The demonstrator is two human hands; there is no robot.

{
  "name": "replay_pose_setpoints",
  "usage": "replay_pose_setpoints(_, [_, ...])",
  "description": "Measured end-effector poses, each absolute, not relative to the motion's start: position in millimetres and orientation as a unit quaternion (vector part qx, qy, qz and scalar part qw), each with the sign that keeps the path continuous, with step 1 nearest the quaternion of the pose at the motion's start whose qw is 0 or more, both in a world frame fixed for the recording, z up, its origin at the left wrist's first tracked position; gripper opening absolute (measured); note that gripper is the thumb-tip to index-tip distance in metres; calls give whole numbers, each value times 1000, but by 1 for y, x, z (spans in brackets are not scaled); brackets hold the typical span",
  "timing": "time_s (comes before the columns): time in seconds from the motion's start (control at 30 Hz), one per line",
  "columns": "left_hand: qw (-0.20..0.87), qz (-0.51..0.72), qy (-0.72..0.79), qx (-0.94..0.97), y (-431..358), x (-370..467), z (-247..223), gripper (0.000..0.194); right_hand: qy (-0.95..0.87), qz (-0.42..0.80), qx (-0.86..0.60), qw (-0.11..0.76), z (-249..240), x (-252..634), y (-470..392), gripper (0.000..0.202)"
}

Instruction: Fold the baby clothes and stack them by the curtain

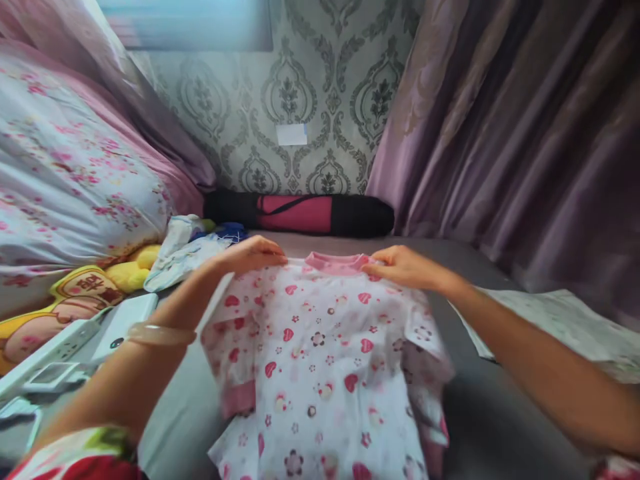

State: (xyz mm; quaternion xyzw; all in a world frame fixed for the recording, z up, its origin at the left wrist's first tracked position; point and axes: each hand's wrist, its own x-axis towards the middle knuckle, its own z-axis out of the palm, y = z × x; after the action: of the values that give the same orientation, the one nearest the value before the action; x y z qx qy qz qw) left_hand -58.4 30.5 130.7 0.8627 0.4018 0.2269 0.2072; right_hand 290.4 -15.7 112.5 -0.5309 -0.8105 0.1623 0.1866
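Observation:
A white child's shirt [320,353] with pink and red hearts, flowers and a pink collar hangs spread out in front of me. My left hand [257,253] pinches its left shoulder, the fingers closed on the cloth. At the other shoulder, close beside the collar, my right hand [400,265] grips the fabric between thumb and fingers. Both sleeves droop at the sides, and the left one shows a pink cuff. The shirt's lower edge runs out of view at the bottom.
A black and pink roll bag [295,215] lies against the patterned wall. On the left are a floral bedding pile [75,167], a yellow plush toy [85,290], a white power strip [65,343] and crumpled clothes [187,250]. Pale folded cloth [555,327] lies at right, below purple curtains [500,133].

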Motion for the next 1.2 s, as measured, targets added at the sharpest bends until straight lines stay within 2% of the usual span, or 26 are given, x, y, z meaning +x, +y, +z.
replay_pose_setpoints(0.07, [198, 124, 420, 877, 53, -54, 85, 31, -806, 118, -569, 117, 68, 285, 0, 46])
replay_pose_setpoints(0.2, [176, 88, 439, 877, 78, -47, 16, 29, -790, 64, -609, 2, 8, 274, 18, 43])
replay_pose_setpoints(0.3, [136, 73, 444, 883, 93, -46, -13, 32, -786, 51, -614, -51, -10, 270, 31, 47])
replay_pose_setpoints(0.43, [63, 50, 444, 892, 115, -48, -29, 39, -783, 30, -616, -81, -17, 272, 54, 49])
replay_pose_setpoints(0.67, [63, 42, 444, 893, 151, -47, -38, 40, -794, 5, -599, -101, -21, 277, 92, 52])
replay_pose_setpoints(0.9, [55, 41, 473, 879, 182, -38, -26, 40, -783, 14, -611, -115, -21, 282, 138, 56])
replay_pose_setpoints(1.07, [83, 10, 549, 832, 193, -29, -25, 36, -753, 27, -657, -33, -36, 283, 153, 56])
replay_pose_setpoints(1.2, [123, 24, 594, 794, 194, -16, -26, 26, -738, 58, -671, 43, -52, 280, 158, 46])
